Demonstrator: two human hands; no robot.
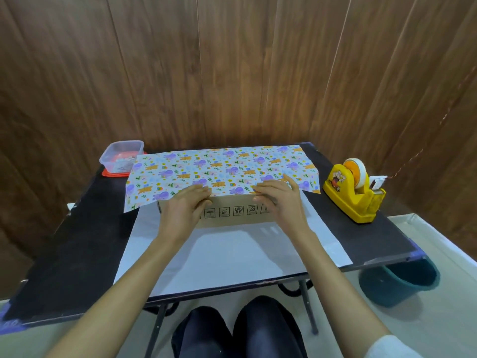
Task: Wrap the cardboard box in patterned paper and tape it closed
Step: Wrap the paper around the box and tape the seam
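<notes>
A brown cardboard box [232, 213] with black handling symbols on its near side lies in the middle of the black table. Patterned paper [219, 166] with purple and orange figures is folded over the box's top from the far side; its white underside [224, 254] spreads on the table toward me. My left hand [184, 205] presses the paper's edge at the box's near top edge, left of centre. My right hand [277, 196] does the same on the right, fingers flat on the paper and thumb on the box front.
A yellow tape dispenser [353, 195] stands at the right of the table [77, 241]. A clear plastic tub [121, 156] on a red lid sits at the back left. A dark teal bucket [398, 282] stands on the floor at the right. My knees are below the table.
</notes>
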